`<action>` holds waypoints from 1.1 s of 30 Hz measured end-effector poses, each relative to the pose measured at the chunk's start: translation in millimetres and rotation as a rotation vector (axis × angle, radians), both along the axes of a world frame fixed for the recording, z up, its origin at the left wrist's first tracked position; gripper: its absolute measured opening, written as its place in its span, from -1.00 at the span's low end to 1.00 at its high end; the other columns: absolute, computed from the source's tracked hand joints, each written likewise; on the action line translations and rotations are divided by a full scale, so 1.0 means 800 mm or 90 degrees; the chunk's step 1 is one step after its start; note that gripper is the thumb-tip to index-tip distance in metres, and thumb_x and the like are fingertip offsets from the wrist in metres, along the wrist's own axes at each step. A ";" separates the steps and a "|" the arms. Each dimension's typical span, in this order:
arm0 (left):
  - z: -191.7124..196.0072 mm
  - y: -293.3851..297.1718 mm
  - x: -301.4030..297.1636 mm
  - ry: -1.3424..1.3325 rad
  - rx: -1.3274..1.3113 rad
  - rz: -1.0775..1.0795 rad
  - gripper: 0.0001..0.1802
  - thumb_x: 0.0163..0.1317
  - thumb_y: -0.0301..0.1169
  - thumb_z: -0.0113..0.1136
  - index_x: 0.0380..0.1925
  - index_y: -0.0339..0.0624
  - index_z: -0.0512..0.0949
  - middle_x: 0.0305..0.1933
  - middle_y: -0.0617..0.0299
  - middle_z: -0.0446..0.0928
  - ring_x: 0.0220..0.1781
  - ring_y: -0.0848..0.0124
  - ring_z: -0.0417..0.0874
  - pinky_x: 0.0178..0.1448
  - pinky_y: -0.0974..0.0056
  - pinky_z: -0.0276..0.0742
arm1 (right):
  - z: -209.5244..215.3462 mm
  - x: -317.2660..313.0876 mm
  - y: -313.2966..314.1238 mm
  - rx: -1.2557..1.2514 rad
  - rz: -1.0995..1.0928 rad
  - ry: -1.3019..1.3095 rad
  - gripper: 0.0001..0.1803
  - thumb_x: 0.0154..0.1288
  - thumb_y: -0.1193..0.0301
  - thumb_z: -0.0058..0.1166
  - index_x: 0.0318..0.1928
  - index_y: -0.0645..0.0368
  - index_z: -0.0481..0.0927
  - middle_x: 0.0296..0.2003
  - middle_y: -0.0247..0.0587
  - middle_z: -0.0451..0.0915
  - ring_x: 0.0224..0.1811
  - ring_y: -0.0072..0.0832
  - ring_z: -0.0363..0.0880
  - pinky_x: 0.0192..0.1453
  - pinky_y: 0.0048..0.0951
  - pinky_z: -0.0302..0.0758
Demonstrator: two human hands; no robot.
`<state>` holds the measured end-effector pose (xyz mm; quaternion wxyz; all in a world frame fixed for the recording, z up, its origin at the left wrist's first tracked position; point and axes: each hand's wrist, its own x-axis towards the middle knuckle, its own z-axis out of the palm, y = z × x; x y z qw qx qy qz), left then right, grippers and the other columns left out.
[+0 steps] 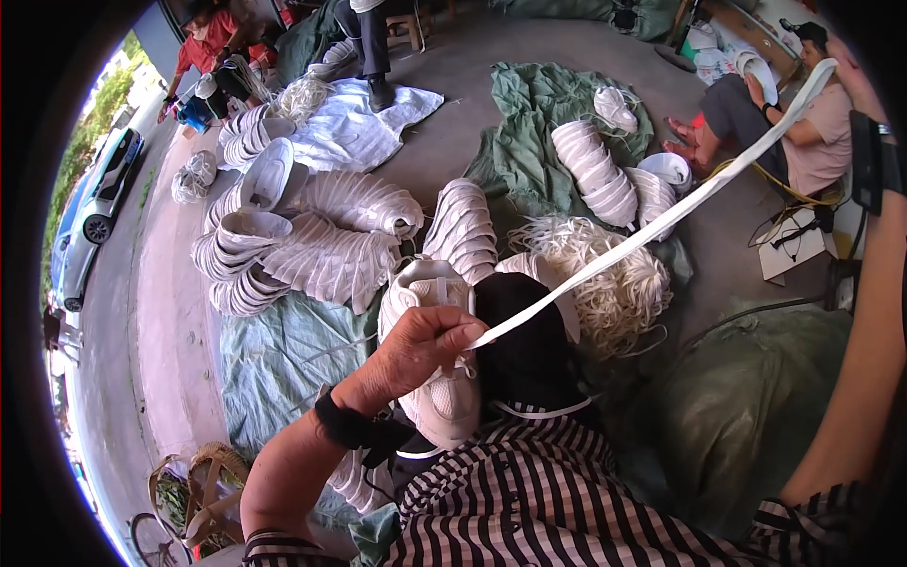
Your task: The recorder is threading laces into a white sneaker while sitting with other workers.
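Observation:
A cream-white sneaker [444,416] rests toe-down on my lap. Over its tongue and lace area my left hand [420,348] is closed, thumb and fingers pinching a flat white shoelace [642,230]. From there the lace runs taut, up and to the right. Its far end meets my right hand [853,83], raised high at the right rim; that hand shows only in part, closed at the lace end. A loose bow of thin lace shows beside the shoe's toe, partly covered by my left hand.
Nested stacks of white shoe uppers [331,255] lie ahead on green sheeting [283,350]. A tangled pile of white laces [614,283] sits right of my knee. A seated person [817,123] works at far right, another [208,57] at far left. A green sack [756,416] bulges beside me.

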<state>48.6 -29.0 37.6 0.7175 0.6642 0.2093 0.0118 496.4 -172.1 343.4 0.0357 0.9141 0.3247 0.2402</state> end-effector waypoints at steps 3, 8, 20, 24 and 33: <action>0.003 -0.012 -0.008 0.069 0.051 0.024 -0.72 0.34 -0.29 0.06 -0.28 -0.34 0.55 -0.49 0.33 0.47 -0.53 0.60 0.48 -0.43 0.47 0.48 | -0.123 -0.033 0.017 0.504 0.374 0.655 -0.69 0.31 0.33 -0.09 0.02 0.15 0.44 -0.29 -0.32 0.51 -0.58 -0.78 0.16 -0.50 -0.70 0.19; -0.004 -0.025 -0.003 0.030 0.074 0.148 -0.73 0.34 -0.32 0.05 -0.31 -0.37 0.54 -0.53 0.31 0.46 -0.51 0.57 0.53 -0.40 0.45 0.52 | -0.327 -0.251 0.072 0.281 0.549 1.191 -0.84 0.31 0.42 0.01 -0.15 0.21 0.45 -0.23 -0.10 0.61 -0.72 -0.92 0.09 -0.72 -0.81 -0.02; -0.045 -0.052 -0.087 0.097 0.595 0.177 -0.77 0.13 -0.47 0.23 -0.20 -0.14 0.47 -0.35 0.20 0.50 -0.44 0.37 0.58 -0.35 0.33 0.54 | -0.465 -0.361 0.022 0.042 0.222 1.429 -0.67 0.37 0.29 -0.07 -0.28 0.39 0.50 -0.62 -0.08 0.56 -0.88 -0.71 0.22 -0.84 -0.64 0.06; -0.047 -0.044 -0.093 0.062 0.023 0.307 -0.84 0.23 -0.47 0.15 -0.20 -0.21 0.46 -0.27 0.26 0.54 -0.36 0.48 0.59 -0.27 0.36 0.56 | -0.466 -0.374 0.028 0.018 0.180 1.435 -0.63 0.35 0.27 -0.06 -0.35 0.41 0.49 -0.63 -0.08 0.56 -0.89 -0.67 0.24 -0.85 -0.60 0.09; -0.036 -0.038 -0.106 0.096 0.243 0.182 -0.87 0.18 -0.50 0.17 -0.25 -0.20 0.54 -0.25 0.22 0.53 -0.27 0.41 0.61 -0.18 0.31 0.61 | -0.470 -0.386 0.027 -0.019 0.155 1.496 -0.67 0.35 0.29 -0.05 -0.35 0.37 0.52 -0.63 -0.15 0.55 -0.85 -0.72 0.26 -0.83 -0.64 0.07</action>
